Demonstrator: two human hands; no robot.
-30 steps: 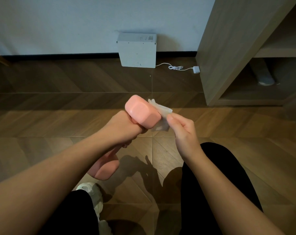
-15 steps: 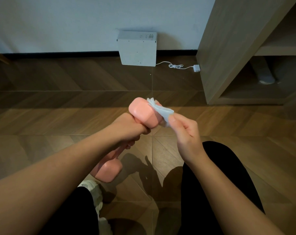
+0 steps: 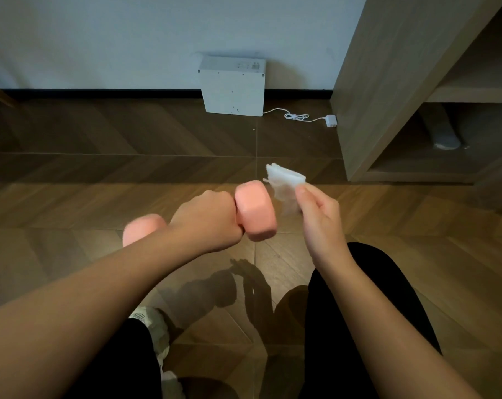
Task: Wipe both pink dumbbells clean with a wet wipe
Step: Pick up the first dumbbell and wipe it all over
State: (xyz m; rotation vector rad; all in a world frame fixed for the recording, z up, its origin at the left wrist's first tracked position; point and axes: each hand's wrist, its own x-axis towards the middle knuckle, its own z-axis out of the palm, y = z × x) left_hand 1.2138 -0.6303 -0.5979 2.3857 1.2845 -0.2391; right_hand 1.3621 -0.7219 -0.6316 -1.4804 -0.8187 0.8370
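My left hand (image 3: 208, 218) grips the handle of a pink dumbbell (image 3: 254, 211), held roughly level above the floor. Its right head shows beside my knuckles; the left head pokes out behind my forearm, and the handle is hidden in my fist. My right hand (image 3: 318, 218) pinches a crumpled white wet wipe (image 3: 285, 181) just right of the right head, slightly apart from it. Only one dumbbell is in view.
A white box (image 3: 232, 86) stands against the wall with a white cable and plug (image 3: 330, 120) on the wooden floor. A wooden shelf unit (image 3: 387, 82) rises at the right. My black-clad knees and a white shoe (image 3: 152, 323) are below my arms.
The dumbbell swung from steeply tilted to roughly level, its lower head rising to the left. The wipe came off the upper head and now sits to its right.
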